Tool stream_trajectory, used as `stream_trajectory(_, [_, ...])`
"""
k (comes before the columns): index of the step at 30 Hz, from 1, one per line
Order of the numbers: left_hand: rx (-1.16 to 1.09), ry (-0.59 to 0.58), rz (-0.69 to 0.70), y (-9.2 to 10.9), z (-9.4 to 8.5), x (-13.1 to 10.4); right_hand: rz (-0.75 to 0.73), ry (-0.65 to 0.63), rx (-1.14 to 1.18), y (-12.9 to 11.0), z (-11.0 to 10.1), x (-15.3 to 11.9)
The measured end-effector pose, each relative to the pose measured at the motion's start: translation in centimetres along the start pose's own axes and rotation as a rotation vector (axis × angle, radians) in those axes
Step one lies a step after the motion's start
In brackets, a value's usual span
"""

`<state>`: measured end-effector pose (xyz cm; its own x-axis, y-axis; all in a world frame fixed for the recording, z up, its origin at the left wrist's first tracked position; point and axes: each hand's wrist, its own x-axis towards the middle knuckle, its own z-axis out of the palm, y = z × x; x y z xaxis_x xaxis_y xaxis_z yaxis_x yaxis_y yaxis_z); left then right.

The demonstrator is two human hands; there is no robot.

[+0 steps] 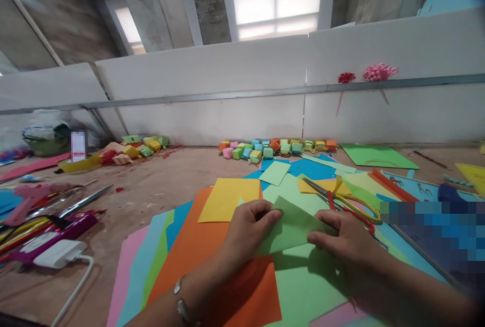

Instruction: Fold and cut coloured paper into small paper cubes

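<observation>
A piece of light green paper point(290, 226) is held up between both hands above a spread of coloured sheets. My left hand point(250, 223) pinches its left side, thumb on top. On the right edge, my right hand point(343, 236) grips the same paper between thumb and fingers. Beneath lie an orange sheet point(182, 256), a yellow square point(223, 198) and a larger pale green sheet point(303, 286). Scissors point(341, 198) with red and yellow handles rest just beyond my right hand, their blades pointing left over a yellow strip.
Several small folded paper blocks point(265, 150) line the back by the white partition point(212, 74). At left are a pink glue gun point(30, 200), a purple power strip point(56, 236), a white charger point(60, 253) and a phone point(79, 145). A green sheet point(379, 156) lies at back right.
</observation>
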<state>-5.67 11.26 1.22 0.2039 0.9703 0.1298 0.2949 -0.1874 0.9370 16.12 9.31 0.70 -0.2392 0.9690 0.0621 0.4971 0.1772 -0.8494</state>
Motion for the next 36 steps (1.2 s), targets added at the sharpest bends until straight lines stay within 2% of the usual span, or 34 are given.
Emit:
stream_trajectory(4, [0.136,0.069,0.122,-0.5,0.5,-0.3,0.06,0.051,0.041,-0.6,0.1,-0.1])
stream_trajectory(7, [0.239,0.102,0.178,-0.6,0.7,-0.5,0.078,0.038,0.118,-0.8,0.1,-0.1])
stream_trajectory(15, [0.372,0.251,0.237,-0.6,-0.2,0.0,0.097,-0.032,0.314,1.1,-0.9,1.0])
stream_trajectory(19, [0.333,0.261,0.23,-0.5,-0.1,0.1,0.118,-0.012,0.439,1.3,-1.0,1.1])
stream_trajectory(22, [0.255,0.296,0.193,-0.4,0.2,0.0,0.091,0.068,0.646,0.8,-0.4,0.9])
stream_trajectory(24, [0.199,0.305,0.17,-0.5,0.5,-0.3,0.108,0.077,0.709,0.2,0.4,0.5])
stream_trajectory(30, [0.209,0.244,0.202,-0.9,1.8,-1.1,0.193,-0.07,0.673,-2.0,3.7,-0.9])
stream_trajectory(36, [0.251,0.273,0.257,-0.5,1.9,-1.5,0.231,0.019,0.635,-2.0,4.1,-1.3])
